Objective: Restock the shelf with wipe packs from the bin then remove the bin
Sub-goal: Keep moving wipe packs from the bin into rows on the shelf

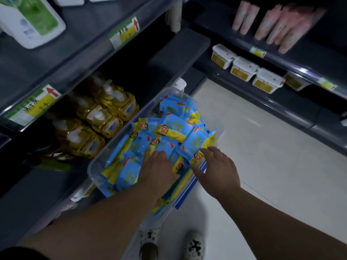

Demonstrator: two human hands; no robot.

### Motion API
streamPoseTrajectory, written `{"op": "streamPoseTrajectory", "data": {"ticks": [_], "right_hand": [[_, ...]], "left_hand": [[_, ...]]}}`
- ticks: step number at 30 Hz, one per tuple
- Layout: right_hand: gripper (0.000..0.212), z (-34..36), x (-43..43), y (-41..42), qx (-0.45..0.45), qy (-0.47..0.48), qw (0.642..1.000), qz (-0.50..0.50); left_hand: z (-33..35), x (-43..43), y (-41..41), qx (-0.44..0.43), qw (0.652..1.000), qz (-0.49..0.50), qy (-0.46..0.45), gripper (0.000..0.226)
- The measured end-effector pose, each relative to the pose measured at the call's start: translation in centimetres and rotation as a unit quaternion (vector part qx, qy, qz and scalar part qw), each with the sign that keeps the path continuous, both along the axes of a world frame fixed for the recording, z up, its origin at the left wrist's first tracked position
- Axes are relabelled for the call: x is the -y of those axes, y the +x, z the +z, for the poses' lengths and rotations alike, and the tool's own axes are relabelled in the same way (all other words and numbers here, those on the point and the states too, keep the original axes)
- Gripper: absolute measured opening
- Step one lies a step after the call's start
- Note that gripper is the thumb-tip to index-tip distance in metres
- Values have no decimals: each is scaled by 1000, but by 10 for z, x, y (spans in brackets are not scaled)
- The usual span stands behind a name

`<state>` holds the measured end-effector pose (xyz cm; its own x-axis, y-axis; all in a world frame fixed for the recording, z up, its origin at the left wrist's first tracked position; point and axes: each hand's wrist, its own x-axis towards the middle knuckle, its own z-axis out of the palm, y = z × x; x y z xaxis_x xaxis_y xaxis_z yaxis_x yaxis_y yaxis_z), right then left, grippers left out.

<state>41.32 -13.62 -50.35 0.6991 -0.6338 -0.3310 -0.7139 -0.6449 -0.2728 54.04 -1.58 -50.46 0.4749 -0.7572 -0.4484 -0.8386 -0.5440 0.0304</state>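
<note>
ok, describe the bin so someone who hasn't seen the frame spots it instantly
Look at the dark shelving on the left, at the row of yellow pump bottles. Right beside them sits the bin. It is the only clear plastic tub, heaped with blue-and-yellow wipe packs.

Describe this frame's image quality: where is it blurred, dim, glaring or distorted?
Head view: motion blur smears the white bottle and pink packs along the top; the wipe packs, left hand and right hand look sharper; the lower shelf is dim, the floor brighter; glare streaks the clear shelf strip; wide-angle distortion bows the shelf edges.
</note>
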Motion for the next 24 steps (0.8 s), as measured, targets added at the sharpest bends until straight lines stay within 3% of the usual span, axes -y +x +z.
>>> {"op": "streamPoseTrajectory", "data": {"ticks": [5,9,13,18,20,24], "right_hand": [[55,-4,3,-6,34,8,999,-8],[56,5,3,7,129,118,976,-129],[59,20,2,32,183,304,904,-237],[18,30,1,48,260,491,785,-274],[14,28,4,49,260,507,767,-293],[20,16,18,44,251,469,785,-319]], "left_hand": [[-4,3,6,-9,999,27,-24,31],[19,7,22,-81,975,136,-158,22],[41,22,38,-254,881,297,-267,25],[43,44,40,-376,766,400,-334,15],[34,47,44,-383,772,394,-319,18],[13,52,71,-269,874,313,-257,38]]}}
